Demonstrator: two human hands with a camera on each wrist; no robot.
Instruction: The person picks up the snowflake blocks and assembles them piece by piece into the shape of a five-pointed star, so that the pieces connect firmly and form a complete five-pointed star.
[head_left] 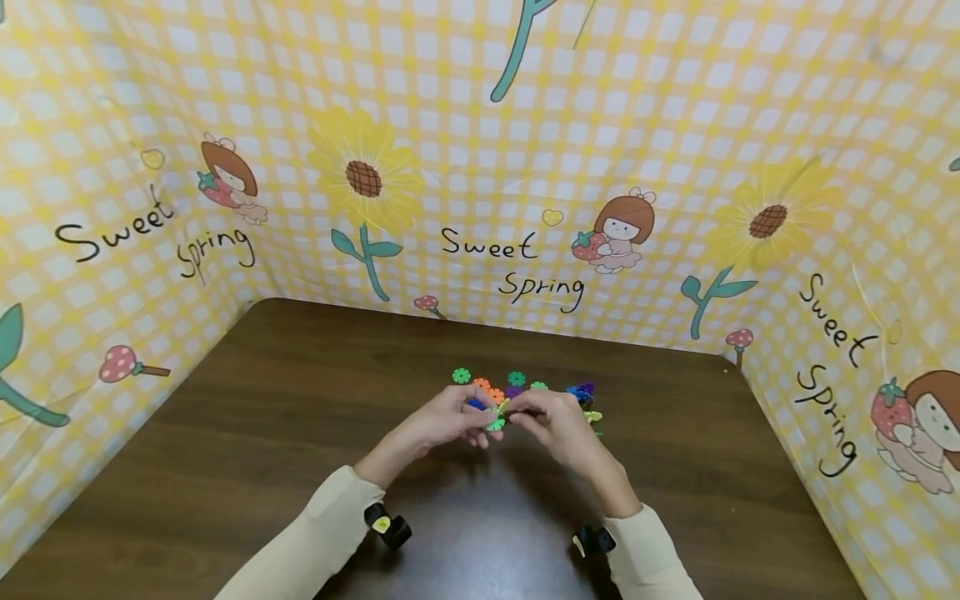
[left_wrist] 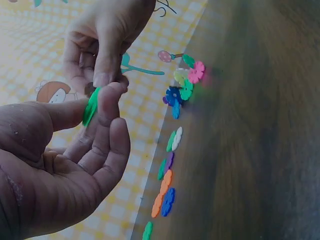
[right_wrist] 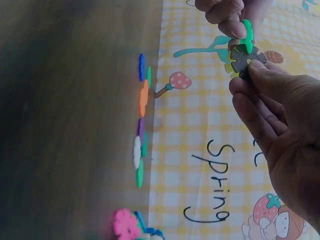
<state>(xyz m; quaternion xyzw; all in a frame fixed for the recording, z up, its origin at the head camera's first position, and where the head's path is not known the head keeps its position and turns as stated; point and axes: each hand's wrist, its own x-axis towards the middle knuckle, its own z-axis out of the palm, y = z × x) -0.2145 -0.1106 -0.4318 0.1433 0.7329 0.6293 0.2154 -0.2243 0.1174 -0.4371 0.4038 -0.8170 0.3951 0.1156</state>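
Both hands meet above the dark wooden table. My left hand (head_left: 452, 415) pinches a bright green notched flower disc (left_wrist: 90, 107) between thumb and fingers, seen nearly edge-on in the left wrist view. With thumb and fingertips, my right hand (head_left: 557, 421) grips a dark notched flower disc (right_wrist: 242, 62), its face showing in the right wrist view. The green disc's lower edge meets the dark disc's rim there, the two standing crosswise. A yellow edge (right_wrist: 230, 67) peeks out behind the dark disc. Fingers hide part of both discs.
Loose flower discs lie on the table (head_left: 300, 400) beyond the hands: green (head_left: 461, 376), orange (head_left: 481, 384), purple (head_left: 513, 391) and others. To the right is a heap with pink (left_wrist: 196, 72) and dark blue (left_wrist: 174, 95) discs. Checked cloth (head_left: 465, 183) walls the table's back and sides.
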